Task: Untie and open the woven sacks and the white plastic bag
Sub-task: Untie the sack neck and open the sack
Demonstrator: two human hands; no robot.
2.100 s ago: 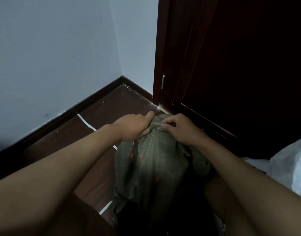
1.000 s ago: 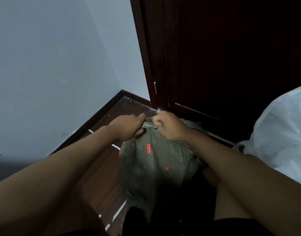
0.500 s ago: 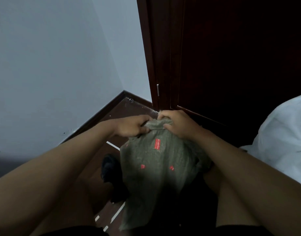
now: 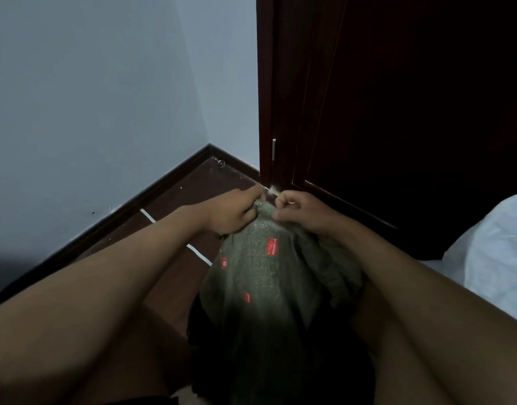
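A grey-green woven sack (image 4: 269, 276) with small red labels stands on the floor between my legs. Its gathered neck rises toward the door frame. My left hand (image 4: 233, 211) grips the left side of the neck with curled fingers. My right hand (image 4: 301, 211) pinches the right side of the neck, fingers bent around pale frayed strands at the top. The tie itself is hidden between my fingers. A white plastic bag (image 4: 497, 252) bulges at the right edge, apart from both hands.
A dark wooden door (image 4: 397, 97) and its frame stand right behind the sack. Grey walls meet in a corner at the left, with a dark skirting board (image 4: 152, 194). The brown floor (image 4: 175, 206) carries white tape strips. A small metal door stop (image 4: 221, 163) sits in the corner.
Both hands stay at the sack's neck, working it; the sack has been lifted and turned slightly, showing a different red label. The view has shifted a little.
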